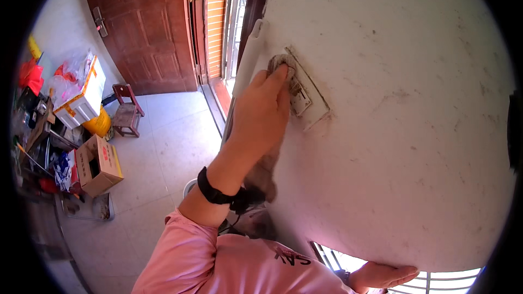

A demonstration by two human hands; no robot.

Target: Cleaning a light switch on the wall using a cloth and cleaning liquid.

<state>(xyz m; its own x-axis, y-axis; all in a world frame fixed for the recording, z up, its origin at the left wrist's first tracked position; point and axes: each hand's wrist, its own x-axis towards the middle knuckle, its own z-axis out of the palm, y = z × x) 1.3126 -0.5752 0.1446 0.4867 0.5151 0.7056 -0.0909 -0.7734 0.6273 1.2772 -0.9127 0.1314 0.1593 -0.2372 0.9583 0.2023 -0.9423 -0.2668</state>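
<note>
Up on the white wall (414,120), my left hand (264,106) is closed round a grey-brown cloth (280,62). The cloth presses against the top of a grimy wall switch plate (299,100), partly covering it. More of the same brownish fabric seems to hang below my wrist, beside the black wristband (212,189). Dark dirt lines edge the plate. At the lower right, my right hand (384,276) is stretched out flat with nothing in it, near the wall's lower edge and a barred window (436,282).
A brown door (141,27) stands at the back left beside a doorway. A small wooden chair (128,110), a white foam box (81,98) of plastic bags, a yellow bucket (99,123) and a cardboard box (99,166) stand at left. A white pipe-like strip (250,57) runs along the wall's edge.
</note>
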